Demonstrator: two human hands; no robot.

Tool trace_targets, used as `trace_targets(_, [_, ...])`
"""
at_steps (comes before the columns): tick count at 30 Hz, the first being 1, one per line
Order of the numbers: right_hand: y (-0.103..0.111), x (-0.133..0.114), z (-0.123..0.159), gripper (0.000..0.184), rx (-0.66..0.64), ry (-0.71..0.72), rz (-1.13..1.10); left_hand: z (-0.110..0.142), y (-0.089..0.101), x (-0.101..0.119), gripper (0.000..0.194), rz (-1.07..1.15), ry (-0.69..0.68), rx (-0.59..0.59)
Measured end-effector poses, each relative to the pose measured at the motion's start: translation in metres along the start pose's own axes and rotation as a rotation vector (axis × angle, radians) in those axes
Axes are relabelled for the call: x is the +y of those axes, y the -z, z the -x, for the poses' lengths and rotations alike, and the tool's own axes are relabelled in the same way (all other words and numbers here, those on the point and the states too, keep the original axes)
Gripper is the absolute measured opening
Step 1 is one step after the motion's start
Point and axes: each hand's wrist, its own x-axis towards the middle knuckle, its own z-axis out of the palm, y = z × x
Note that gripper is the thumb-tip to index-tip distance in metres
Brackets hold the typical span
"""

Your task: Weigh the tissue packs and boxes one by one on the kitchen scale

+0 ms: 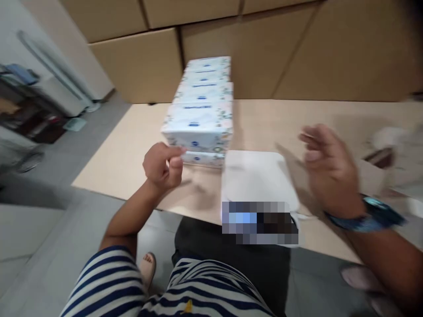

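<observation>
Near the front of the stacked tissue packs (198, 119), my left hand (161, 167) hovers with its fingers curled in and nothing visible in them. Its index finger overlaps the packs' lower front edge in the picture; whether it touches them I cannot tell. The packs are white and pale blue with a flower print, in a row running away from me, two layers high at the near end. Right of them lies a white flat-topped device (257, 176), like a scale, its front panel pixelated. My right hand (333, 171), with a band at the wrist, is raised beyond it, empty, fingers loosely bent and apart.
Large cardboard boxes (142, 66) form a wall along the back of the light wooden table (109, 154). White and clear plastic wrapping (406, 154) lies at the right, blurred. A cluttered shelf (29, 105) stands on the floor at the left.
</observation>
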Motion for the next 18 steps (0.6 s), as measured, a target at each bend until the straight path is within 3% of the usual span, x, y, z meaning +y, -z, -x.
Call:
trace_targets(4, [-0.001, 0.006, 0.004, 0.052, -0.096, -0.042, -0.047, -0.008, 0.001, -0.028, 0.074, -0.080, 0.452, 0.242])
trace_targets(6, [-0.003, 0.005, 0.005, 0.055, -0.110, -0.029, -0.059, -0.011, -0.004, -0.035, 0.071, 0.039, 0.613, 0.214])
trace_targets(10, [-0.016, 0.007, -0.003, 0.067, -0.098, -0.021, -0.085, -0.009, -0.016, -0.038, 0.077, 0.353, 0.903, 0.007])
trace_targets(13, [-0.035, 0.003, -0.016, 0.078, -0.131, -0.058, -0.127, -0.008, -0.020, -0.036, 0.086, 0.484, 1.018, -0.032])
trace_targets(18, [-0.064, -0.025, -0.028, 0.087, -0.281, -0.017, -0.130, -0.011, -0.022, -0.029, 0.092, 0.594, 1.061, -0.050])
